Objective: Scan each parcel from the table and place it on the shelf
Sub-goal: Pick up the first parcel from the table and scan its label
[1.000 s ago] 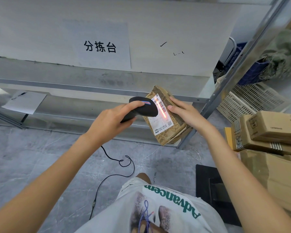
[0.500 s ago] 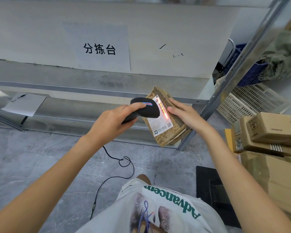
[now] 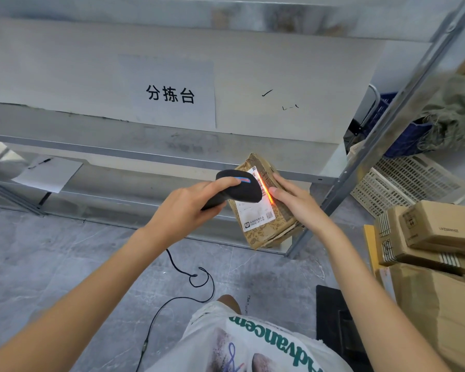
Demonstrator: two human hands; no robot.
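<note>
My right hand grips a small brown cardboard parcel by its right edge, held tilted in the air in front of the metal shelf. A white shipping label faces me. My left hand holds a black barcode scanner close over the label's top. An orange-red scan line falls across the barcode near my right thumb. The scanner's head hides part of the label.
Several brown cardboard boxes are stacked at the right. A white plastic crate lies behind them by the shelf's upright post. The scanner's black cable trails on the grey floor. A paper sign hangs on the shelf board.
The scanner has crept rightward over the label, covering more of it, and the scan line now sits nearer my right thumb. Both hands keep their hold.
</note>
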